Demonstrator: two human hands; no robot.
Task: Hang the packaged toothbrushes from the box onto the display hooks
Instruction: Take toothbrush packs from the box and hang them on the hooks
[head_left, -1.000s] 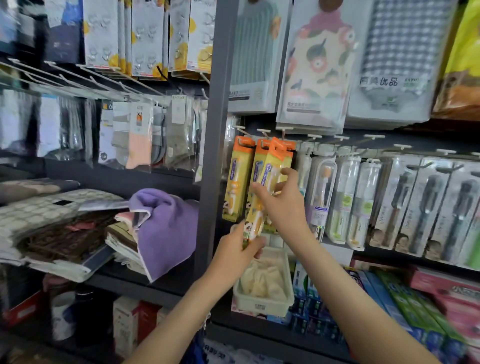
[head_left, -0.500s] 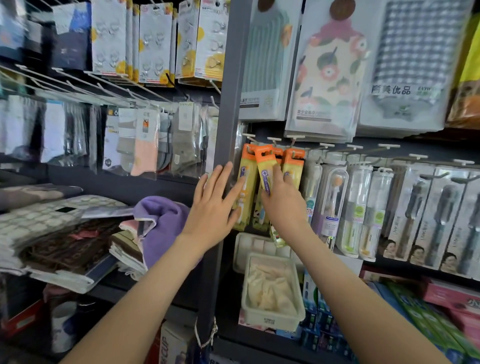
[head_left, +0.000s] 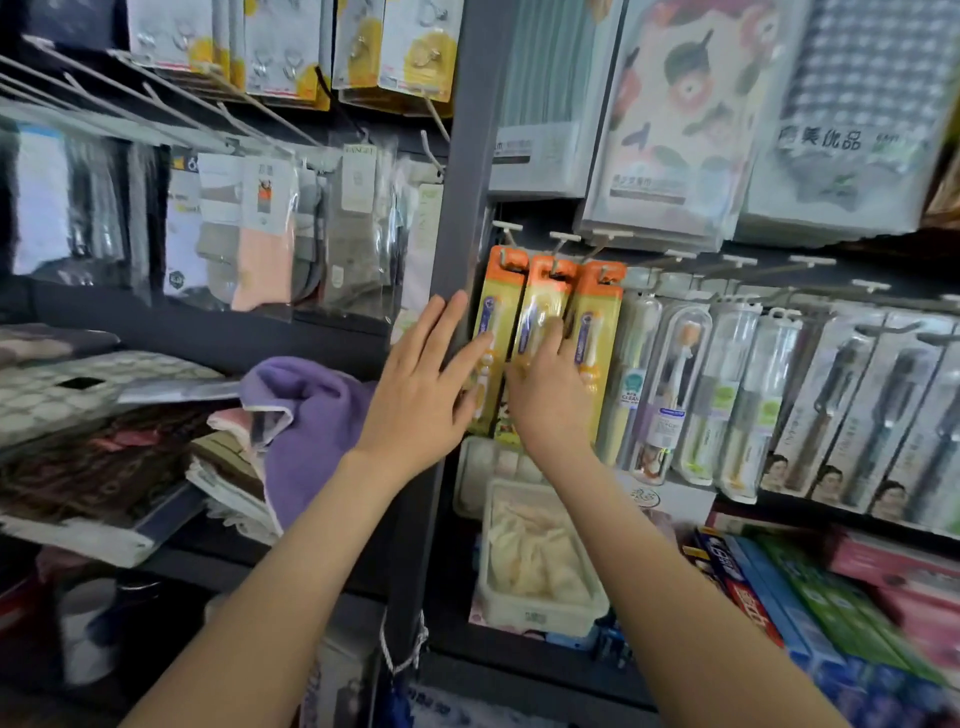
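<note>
Three yellow toothbrush packs with orange tops hang side by side on white display hooks (head_left: 563, 240): a left pack (head_left: 497, 296), a middle pack (head_left: 545, 291) and a right pack (head_left: 598, 322). My left hand (head_left: 423, 395) is spread flat, its fingertips touching the left pack's lower part. My right hand (head_left: 548, 389) lies against the middle pack, fingers pointing up along its front. Neither hand grips a pack. The box is out of view.
A dark shelf upright (head_left: 457, 208) stands just left of the packs. Clear toothbrush packs (head_left: 727, 395) hang to the right. A white basket (head_left: 540, 613) sits below. Folded towels, one purple (head_left: 306, 415), lie on the left shelf. Toothpaste boxes (head_left: 810, 613) fill the lower right.
The pack I held in both hands a second ago now hangs on the middle hook. My left hand rose from its bottom end and spread flat; my right hand now lies flat on it.
</note>
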